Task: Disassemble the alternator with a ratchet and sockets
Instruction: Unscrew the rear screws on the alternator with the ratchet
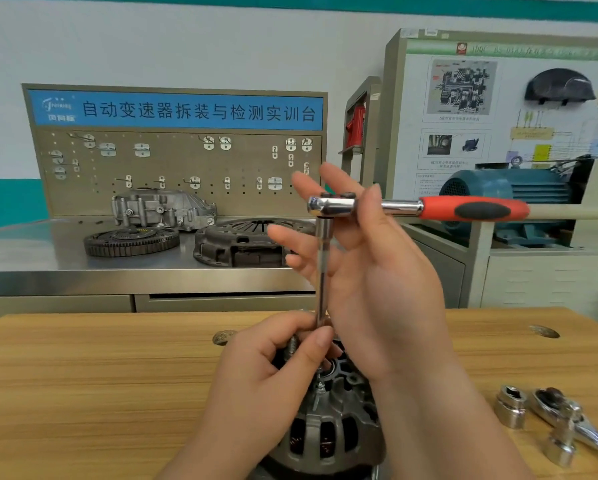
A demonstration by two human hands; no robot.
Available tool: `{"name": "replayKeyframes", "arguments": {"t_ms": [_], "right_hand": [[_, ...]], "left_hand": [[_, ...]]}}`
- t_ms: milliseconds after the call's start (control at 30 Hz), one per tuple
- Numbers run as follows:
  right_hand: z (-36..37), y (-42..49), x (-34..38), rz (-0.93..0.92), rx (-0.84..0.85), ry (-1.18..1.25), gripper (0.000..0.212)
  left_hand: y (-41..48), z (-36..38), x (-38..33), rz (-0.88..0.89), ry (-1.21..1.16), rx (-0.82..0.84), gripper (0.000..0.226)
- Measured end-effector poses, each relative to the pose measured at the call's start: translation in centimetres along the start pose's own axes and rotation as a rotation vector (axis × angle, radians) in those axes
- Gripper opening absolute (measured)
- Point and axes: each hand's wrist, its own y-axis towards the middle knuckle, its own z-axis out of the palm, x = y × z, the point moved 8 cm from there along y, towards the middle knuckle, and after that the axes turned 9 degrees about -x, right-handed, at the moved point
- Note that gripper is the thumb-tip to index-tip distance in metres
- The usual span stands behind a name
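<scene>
Above the alternator (325, 434), the extension bar (322, 271) is pinched by the left grip (256, 379), the ratchet (463, 208) loosely by the right grip (387, 282); if tilted, engagement may be lost.

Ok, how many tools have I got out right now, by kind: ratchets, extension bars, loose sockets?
Ratchets: 2, the red-handled ratchet and the steel ratchet on the table.
Extension bars: 1, the extension bar.
Loose sockets: 2, the farther socket and the nearer socket.
Total: 5
</scene>
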Motion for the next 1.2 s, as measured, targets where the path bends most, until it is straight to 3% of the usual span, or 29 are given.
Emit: {"name": "replayKeyframes", "arguments": {"t_ms": [133, 233, 300, 400, 533, 667, 733, 900, 1033, 1200], "right_hand": [[0.2, -0.2, 0.9, -0.147, -0.004, -0.161, 0.025], [0.9, -0.6, 1.7, -0.285, 0.042, -0.322, 0.028], [1.0, -0.7, 1.4, -0.273, 0.051, -0.303, 0.027], [0.9, -0.5, 0.2, -0.093, 0.052, -0.107, 0.026], [0.5, -0.3, 0.1, 0.013, 0.036, -0.044, 0.047], [0.5, -0.4, 0.7, -0.134, 0.018, -0.159, 0.023], [0.4, -0.5, 1.3, -0.237, 0.003, -0.229, 0.025], [0.5, -0.3, 0.3, -0.066, 0.021, -0.061, 0.028], [0.2, -0.1, 0.1, 0.010, 0.019, -0.005, 0.046], [0.3, -0.4, 1.6, -0.224, 0.016, -0.253, 0.022]], "left_hand": [[0.0, -0.1, 0.1, 0.001, 0.048, 0.001, 0.022], [0.2, -0.2, 0.2, -0.005, 0.051, -0.022, 0.022], [0.2, -0.2, 0.2, -0.004, 0.046, -0.025, 0.022], [0.1, -0.1, 0.1, 0.003, 0.024, -0.010, 0.020], [-0.1, 0.0, 0.0, -0.008, 0.005, 0.022, 0.023], [0.1, -0.2, -0.1, 0.016, 0.079, -0.006, 0.016], [0.2, -0.2, 0.1, -0.010, 0.080, -0.015, 0.008], [0.1, -0.1, -0.3, 0.012, 0.049, -0.012, 0.012], [-0.1, 0.1, -0.5, 0.019, 0.029, 0.031, 0.018], [0.1, 0.0, 0.0, -0.008, 0.086, -0.001, 0.010]]}}
